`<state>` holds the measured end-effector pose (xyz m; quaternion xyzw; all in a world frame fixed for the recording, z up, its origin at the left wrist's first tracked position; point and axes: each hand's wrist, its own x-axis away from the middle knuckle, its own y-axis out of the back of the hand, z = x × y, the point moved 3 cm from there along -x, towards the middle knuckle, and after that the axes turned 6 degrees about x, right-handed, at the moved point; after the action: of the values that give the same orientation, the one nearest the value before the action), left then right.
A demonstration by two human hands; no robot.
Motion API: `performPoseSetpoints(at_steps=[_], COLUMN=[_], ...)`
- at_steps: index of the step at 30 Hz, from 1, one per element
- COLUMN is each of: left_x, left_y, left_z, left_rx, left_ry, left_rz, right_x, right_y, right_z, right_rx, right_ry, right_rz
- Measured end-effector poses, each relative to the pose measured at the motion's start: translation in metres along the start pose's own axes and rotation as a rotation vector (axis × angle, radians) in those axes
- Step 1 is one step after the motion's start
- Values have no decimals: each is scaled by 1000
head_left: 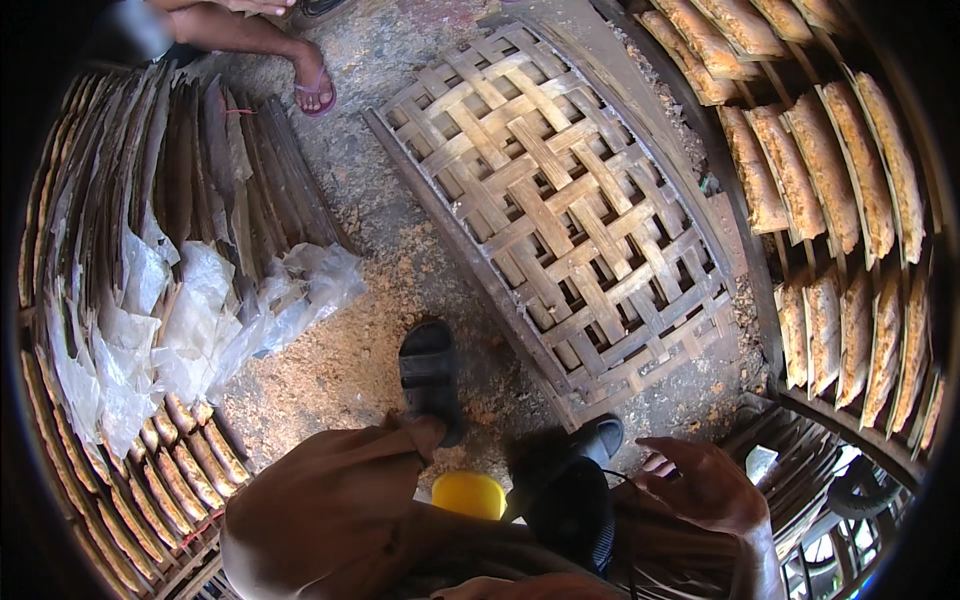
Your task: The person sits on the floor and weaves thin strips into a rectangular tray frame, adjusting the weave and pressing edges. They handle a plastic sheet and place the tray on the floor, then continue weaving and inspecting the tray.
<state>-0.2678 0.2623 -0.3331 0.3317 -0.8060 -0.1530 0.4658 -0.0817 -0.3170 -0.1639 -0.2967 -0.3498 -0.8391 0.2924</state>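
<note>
My right hand (705, 488) hovers over my right thigh at the lower right. Its fingers are loosely bent and apart, and nothing shows in them. Only a sliver of what appears to be my left hand (490, 588) shows at the bottom edge, its fingers hidden. Ahead of my feet lies a woven bamboo rack (560, 200) in a wooden frame, with no hand touching it. A yellow rounded object (469, 495) sits between my legs. Beside it is a dark, blurred object (570, 510) with a thin cord near it.
Racks on the right hold several long pieces with a crumbly orange-brown top (830, 180); similar pieces (185, 475) stand lower left. Dark slats (190, 160) and crumpled clear plastic sheets (200, 320) cover the left stack. Crumbs (310, 380) litter the floor. Another person's foot (314, 85) is at the top.
</note>
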Motion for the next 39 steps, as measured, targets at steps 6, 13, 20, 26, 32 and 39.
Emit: performPoseSetpoints(at_steps=[6,13,20,26,32,39], left_x=[6,-14,-44,-59,-77,-51], left_y=[-14,-29,-41,-45,-41,-22], left_z=[-2,-26,-44,-74,-103,-173], left_rx=[24,68,117,172,296,447], left_ry=[-8,-97,-150,-224,-260,-442], left_rz=[15,82,174,247,313,419], right_x=[-20,10,34,13,-32,-165], right_y=[24,31,21,16,30,103], right_z=[4,29,46,44,53,-22], right_rx=[6,90,242,273,514,854], right_ry=[113,226,252,137,-22,-169], right_rz=[-46,-106,-208,2,-50,-193])
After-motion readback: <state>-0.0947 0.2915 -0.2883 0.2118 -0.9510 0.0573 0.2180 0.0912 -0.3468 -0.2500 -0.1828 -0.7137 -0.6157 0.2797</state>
